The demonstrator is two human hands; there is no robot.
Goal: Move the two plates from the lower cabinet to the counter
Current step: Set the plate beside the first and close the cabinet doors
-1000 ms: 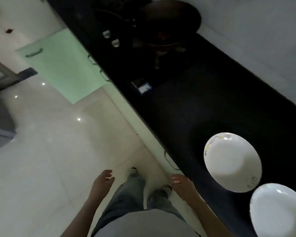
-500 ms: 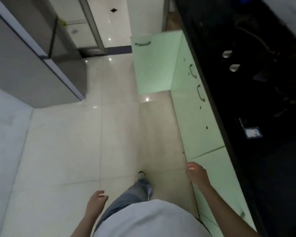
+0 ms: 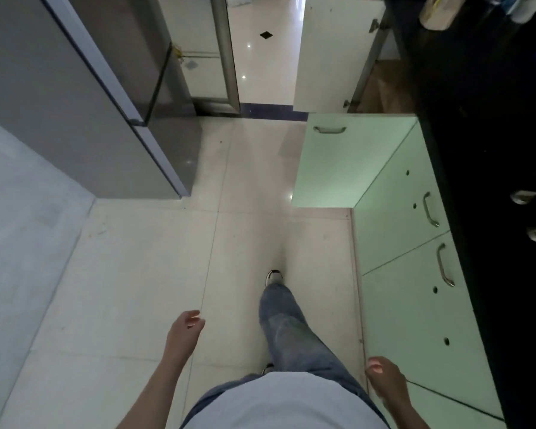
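Observation:
No plate is in view now. My left hand (image 3: 184, 331) hangs over the floor tiles, holding nothing, fingers loosely curled and apart. My right hand (image 3: 384, 380) hangs low beside the pale green lower cabinets (image 3: 415, 305), also holding nothing. One green cabinet door (image 3: 338, 162) stands swung open into the aisle ahead on the right. The black counter (image 3: 492, 150) runs along the right edge above the cabinets.
A grey fridge (image 3: 84, 103) stands at the left, narrowing the aisle. A doorway (image 3: 263, 57) lies ahead past the open door. Two metal knobs (image 3: 523, 198) sit on the counter's front. My leg in jeans (image 3: 282, 323) steps forward over the light floor tiles.
The view has swung left and along the aisle: the two white plates on the counter have left the frame, and the open cabinet door is closer. Both hands stay free of anything.

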